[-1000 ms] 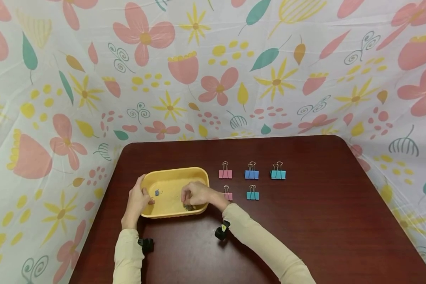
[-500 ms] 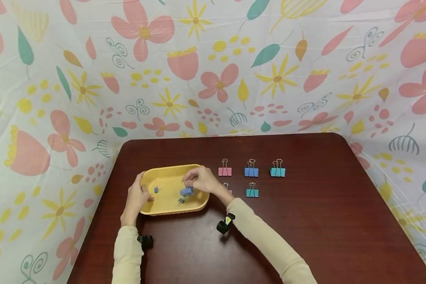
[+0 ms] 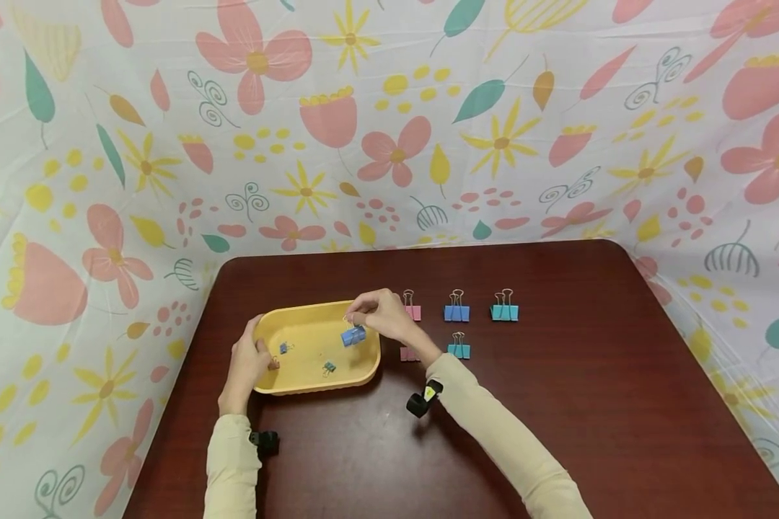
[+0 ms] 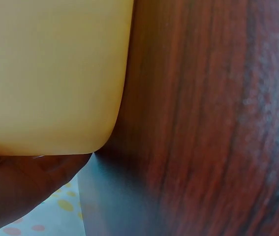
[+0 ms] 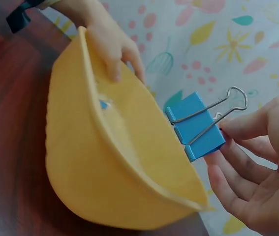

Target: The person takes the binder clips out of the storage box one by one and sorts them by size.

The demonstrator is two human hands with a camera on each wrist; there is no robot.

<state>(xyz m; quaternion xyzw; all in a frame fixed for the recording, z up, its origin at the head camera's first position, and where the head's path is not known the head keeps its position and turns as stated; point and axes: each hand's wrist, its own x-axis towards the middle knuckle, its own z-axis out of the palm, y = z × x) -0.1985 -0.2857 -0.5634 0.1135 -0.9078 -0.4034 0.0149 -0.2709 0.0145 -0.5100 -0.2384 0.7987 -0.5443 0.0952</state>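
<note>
Pinching the blue binder clip (image 3: 353,336) by a wire handle with the right hand (image 3: 380,314), over the yellow tray (image 3: 308,328)! Showing a yellow wrist label (image 3: 430,393), too small to read. Gripping the tray's left end with the left hand (image 3: 247,360); looking outward to pink, blue and teal clips (image 3: 456,313) on the desk (image 3: 591,375), in two rows.

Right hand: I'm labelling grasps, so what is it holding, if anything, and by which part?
The right hand pinches a blue binder clip at its wire-handle end; the exact contact is partly hidden.
</note>
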